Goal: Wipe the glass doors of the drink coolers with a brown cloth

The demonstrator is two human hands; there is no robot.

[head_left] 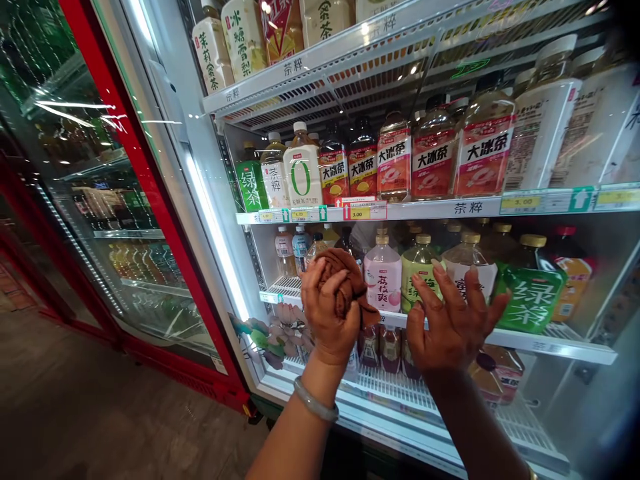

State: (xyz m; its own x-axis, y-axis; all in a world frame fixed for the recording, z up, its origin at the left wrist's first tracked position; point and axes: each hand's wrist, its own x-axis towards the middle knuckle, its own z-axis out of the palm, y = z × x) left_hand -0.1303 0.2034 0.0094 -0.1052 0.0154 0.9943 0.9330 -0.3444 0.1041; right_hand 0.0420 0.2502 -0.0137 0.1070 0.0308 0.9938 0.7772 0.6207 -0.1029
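My left hand (330, 310), with a pale bangle on its wrist, is closed round a crumpled brown cloth (345, 280). It is in front of a shelf of bottles, left of a pink-labelled bottle (383, 277). To the right, my right hand (453, 320) is raised with its fingers spread and nothing in it. Behind its fingers are a light green-labelled bottle (419, 263) and a white-labelled bottle (470, 257). A bottle with a bright green label (533, 297) stands just right of my right hand.
Bottles with red labels (433, 160) line the shelf above, over a strip of price tags (360, 212). More bottles stand on the top and bottom shelves. A red-framed glass door (150, 180) is at the left, above a grey floor (175, 420).
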